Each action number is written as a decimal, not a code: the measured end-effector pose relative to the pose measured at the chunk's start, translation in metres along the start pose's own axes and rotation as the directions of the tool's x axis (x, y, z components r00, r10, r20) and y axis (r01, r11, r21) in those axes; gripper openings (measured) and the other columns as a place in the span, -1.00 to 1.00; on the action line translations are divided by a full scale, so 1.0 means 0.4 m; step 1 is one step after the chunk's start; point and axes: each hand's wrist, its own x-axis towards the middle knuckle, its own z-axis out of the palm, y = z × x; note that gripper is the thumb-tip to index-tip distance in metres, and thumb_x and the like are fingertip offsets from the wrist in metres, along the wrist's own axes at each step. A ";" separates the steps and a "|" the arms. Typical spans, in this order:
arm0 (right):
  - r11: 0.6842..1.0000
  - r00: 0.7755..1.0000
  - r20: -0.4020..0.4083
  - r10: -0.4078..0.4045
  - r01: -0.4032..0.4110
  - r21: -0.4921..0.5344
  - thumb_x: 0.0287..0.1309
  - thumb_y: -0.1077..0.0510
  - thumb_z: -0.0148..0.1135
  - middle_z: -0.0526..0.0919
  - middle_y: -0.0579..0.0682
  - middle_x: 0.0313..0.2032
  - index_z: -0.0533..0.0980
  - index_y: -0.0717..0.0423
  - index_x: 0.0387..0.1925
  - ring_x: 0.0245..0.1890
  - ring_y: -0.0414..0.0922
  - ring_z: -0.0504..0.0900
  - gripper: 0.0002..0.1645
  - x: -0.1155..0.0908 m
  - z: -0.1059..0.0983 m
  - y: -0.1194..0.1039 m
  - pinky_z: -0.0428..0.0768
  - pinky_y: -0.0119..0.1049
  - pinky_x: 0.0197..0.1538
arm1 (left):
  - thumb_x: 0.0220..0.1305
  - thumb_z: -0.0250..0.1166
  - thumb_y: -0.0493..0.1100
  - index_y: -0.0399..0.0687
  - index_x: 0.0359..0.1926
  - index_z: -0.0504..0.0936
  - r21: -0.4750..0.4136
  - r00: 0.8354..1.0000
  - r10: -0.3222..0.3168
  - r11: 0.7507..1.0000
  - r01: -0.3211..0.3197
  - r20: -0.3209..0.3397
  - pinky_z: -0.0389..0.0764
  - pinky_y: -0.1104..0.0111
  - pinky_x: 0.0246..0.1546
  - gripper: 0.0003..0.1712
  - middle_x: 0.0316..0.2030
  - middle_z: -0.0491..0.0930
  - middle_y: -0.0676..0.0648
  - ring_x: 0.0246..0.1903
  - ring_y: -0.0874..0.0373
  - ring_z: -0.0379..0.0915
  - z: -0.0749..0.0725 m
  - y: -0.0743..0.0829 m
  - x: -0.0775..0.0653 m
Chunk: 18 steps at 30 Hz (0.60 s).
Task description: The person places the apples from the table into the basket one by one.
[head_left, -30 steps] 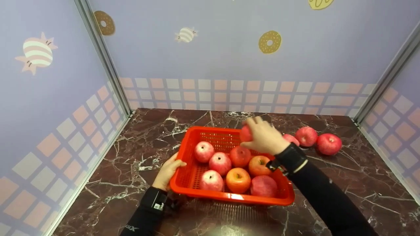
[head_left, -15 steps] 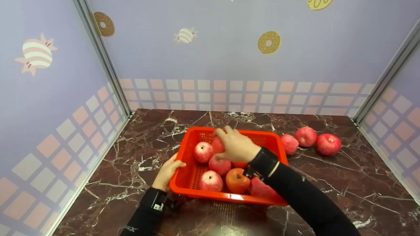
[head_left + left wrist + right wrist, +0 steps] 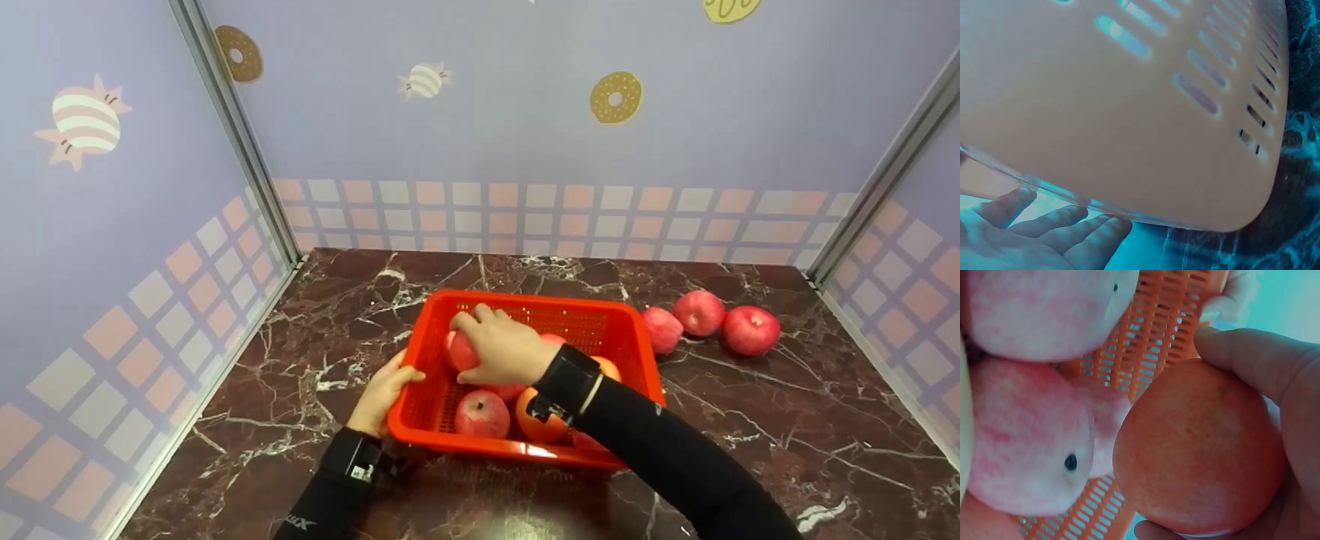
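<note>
My right hand (image 3: 511, 349) grips a red apple (image 3: 471, 363) inside the left part of the red plastic basket (image 3: 480, 444). The right wrist view shows this apple (image 3: 1199, 450) between the thumb and fingers, close to pale pink apples (image 3: 1033, 439). In the head view a pink apple (image 3: 481, 415) and an orange-toned apple (image 3: 538, 420) lie in the front of the basket; others are partly hidden by my right hand and forearm. My left hand (image 3: 381, 399) holds the basket's left side, thumb over the rim, and its fingers (image 3: 1098, 236) touch the basket's outside.
Three more red apples, a near one (image 3: 661, 330), a middle one (image 3: 700, 313) and a right one (image 3: 751, 331), lie on the dark marbled table (image 3: 780, 420) right of the basket. Patterned panels (image 3: 510, 135) enclose the back and sides.
My right hand has carried the apple leftward across the basket and lowered it into the left part. My left hand and the basket have stayed put.
</note>
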 end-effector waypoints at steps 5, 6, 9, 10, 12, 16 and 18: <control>0.999 0.999 0.023 -0.025 0.026 -0.028 0.03 -0.25 0.52 0.50 0.13 0.20 0.36 -0.12 0.29 0.20 0.23 0.58 -0.14 0.012 0.016 -0.024 0.75 0.08 0.02 | 0.31 -0.01 -0.39 -0.26 0.51 0.19 -0.026 1.000 0.001 1.000 0.000 0.017 0.71 0.11 0.03 -0.28 0.05 0.62 -0.21 0.01 -0.09 0.64 0.001 -0.001 0.000; 0.999 0.999 0.029 -0.031 0.032 -0.035 0.03 -0.26 0.52 0.49 0.13 0.20 0.36 -0.13 0.29 0.19 0.23 0.59 -0.14 0.013 0.020 -0.028 0.75 0.07 0.01 | 0.32 -0.01 -0.39 -0.26 0.51 0.18 -0.033 1.000 -0.001 0.999 0.002 0.022 0.72 0.12 0.01 -0.28 0.01 0.63 -0.17 -0.01 -0.07 0.65 0.001 -0.001 0.000; 0.997 0.998 0.046 -0.052 0.055 -0.058 0.02 -0.26 0.52 0.50 0.11 0.14 0.36 -0.12 0.28 0.15 0.17 0.61 -0.14 0.018 0.032 -0.038 0.76 0.03 0.04 | 0.32 -0.02 -0.39 -0.24 0.51 0.17 -0.048 0.999 -0.008 0.999 0.010 0.031 0.73 0.13 -0.02 -0.28 -0.06 0.64 -0.09 -0.07 -0.02 0.66 0.002 0.000 -0.001; 0.996 0.997 0.053 -0.060 0.063 -0.063 0.02 -0.26 0.52 0.50 0.09 0.12 0.37 -0.12 0.28 0.13 0.15 0.61 -0.14 0.019 0.036 -0.040 0.76 0.01 0.04 | 0.32 -0.02 -0.39 -0.24 0.51 0.18 -0.051 0.999 -0.009 0.999 0.011 0.031 0.73 0.13 -0.02 -0.28 -0.07 0.64 -0.08 -0.09 0.00 0.67 0.003 0.000 -0.002; 0.994 0.995 0.063 -0.075 0.079 -0.070 0.02 -0.26 0.52 0.51 0.07 0.09 0.37 -0.12 0.27 0.10 0.09 0.61 -0.15 0.021 0.043 -0.044 0.75 -0.02 0.06 | 0.32 -0.02 -0.39 -0.22 0.50 0.20 -0.059 0.999 -0.007 0.998 0.009 0.034 0.73 0.14 -0.03 -0.30 -0.07 0.64 -0.08 -0.11 0.03 0.67 0.003 0.001 -0.002; 0.994 0.993 0.079 -0.085 0.090 -0.062 0.01 -0.27 0.53 0.51 0.04 0.08 0.38 -0.15 0.26 0.09 0.01 0.58 -0.16 0.023 0.051 -0.050 0.78 -0.05 -0.04 | 0.31 -0.02 -0.40 -0.21 0.48 0.23 -0.067 0.999 -0.001 0.998 0.003 0.033 0.72 0.17 -0.03 -0.31 -0.03 0.63 -0.08 -0.09 0.05 0.66 0.004 0.001 -0.002; 0.994 0.993 0.083 -0.089 0.094 -0.056 0.01 -0.27 0.53 0.51 0.03 0.08 0.38 -0.15 0.26 0.10 0.01 0.56 -0.16 0.026 0.054 -0.052 0.78 -0.07 -0.07 | 0.31 -0.02 -0.40 -0.21 0.48 0.24 -0.068 0.999 0.002 0.998 0.000 0.035 0.72 0.18 -0.02 -0.32 -0.01 0.63 -0.07 -0.06 0.06 0.66 0.004 0.001 -0.003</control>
